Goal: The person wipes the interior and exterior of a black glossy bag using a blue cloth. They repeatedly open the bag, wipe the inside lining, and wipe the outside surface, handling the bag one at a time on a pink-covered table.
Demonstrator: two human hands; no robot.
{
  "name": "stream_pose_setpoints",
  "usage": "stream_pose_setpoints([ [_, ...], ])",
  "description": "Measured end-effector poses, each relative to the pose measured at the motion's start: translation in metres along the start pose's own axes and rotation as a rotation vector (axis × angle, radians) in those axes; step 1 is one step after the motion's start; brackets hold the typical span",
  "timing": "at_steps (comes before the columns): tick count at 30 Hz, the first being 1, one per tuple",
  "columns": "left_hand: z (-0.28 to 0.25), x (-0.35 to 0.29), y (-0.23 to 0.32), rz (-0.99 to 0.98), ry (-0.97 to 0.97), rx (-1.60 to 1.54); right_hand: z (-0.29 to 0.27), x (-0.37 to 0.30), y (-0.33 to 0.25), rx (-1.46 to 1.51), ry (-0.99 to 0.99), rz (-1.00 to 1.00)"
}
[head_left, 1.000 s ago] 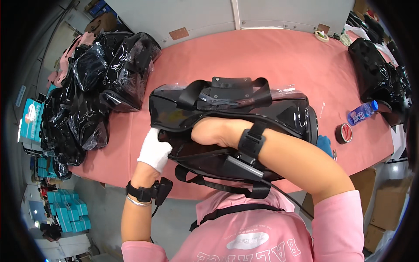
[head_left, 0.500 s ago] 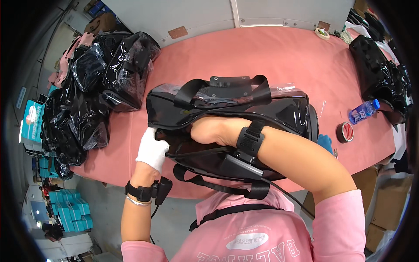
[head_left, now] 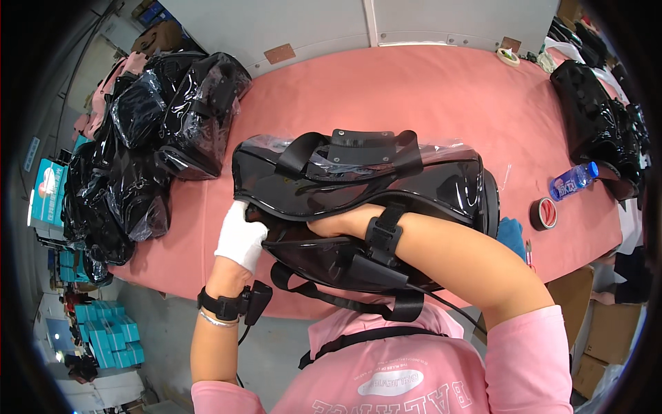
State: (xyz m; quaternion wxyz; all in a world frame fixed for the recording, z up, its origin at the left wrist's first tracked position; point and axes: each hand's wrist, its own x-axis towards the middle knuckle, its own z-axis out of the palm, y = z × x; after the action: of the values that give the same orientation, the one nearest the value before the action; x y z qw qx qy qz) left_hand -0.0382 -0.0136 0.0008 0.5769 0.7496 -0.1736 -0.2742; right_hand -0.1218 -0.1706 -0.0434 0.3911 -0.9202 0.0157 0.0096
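Reaching inside black bag [head_left: 331, 196], white-lettered pink top [head_left: 407, 359], labelled bottle [head_left: 571, 182]

pink-covered bench [head_left: 469, 96] fills the ctr, grey panels [head_left: 310, 27] standing right bhd it, grey flr [head_left: 272, 345] showing below, teal bxs [head_left: 107, 334] stacked lft!

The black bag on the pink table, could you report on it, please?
Left hand, gloved, at left end of open black bag. Right hand mostly inside, fingers hidden. Right forearm partly blocks view inside.
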Motion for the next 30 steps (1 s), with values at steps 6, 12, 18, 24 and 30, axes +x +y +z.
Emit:
stream_pose_setpoints([
  [6,-0.004,0.003,0.0,-0.01,-0.029,0.07,-0.006,-0.004,0.002,-0.105,-0.013,-0.071],
  [12,0.0,0.006,-0.003,0.02,0.001,0.006,-0.009,0.007,0.002,-0.182,-0.054,-0.054],
  [18,-0.005,0.012,-0.008,0.013,-0.063,-0.064,-0.013,0.018,-0.003,-0.108,-0.148,0.112],
  [24,-0.002,0.014,-0.006,-0.013,-0.022,-0.07,-0.004,0.028,0.013,-0.165,-0.174,-0.099],
  [30,-0.002,0.013,-0.006,0.032,-0.026,-0.083,0.01,0.051,0.027,-0.46,-0.332,-0.365],
])
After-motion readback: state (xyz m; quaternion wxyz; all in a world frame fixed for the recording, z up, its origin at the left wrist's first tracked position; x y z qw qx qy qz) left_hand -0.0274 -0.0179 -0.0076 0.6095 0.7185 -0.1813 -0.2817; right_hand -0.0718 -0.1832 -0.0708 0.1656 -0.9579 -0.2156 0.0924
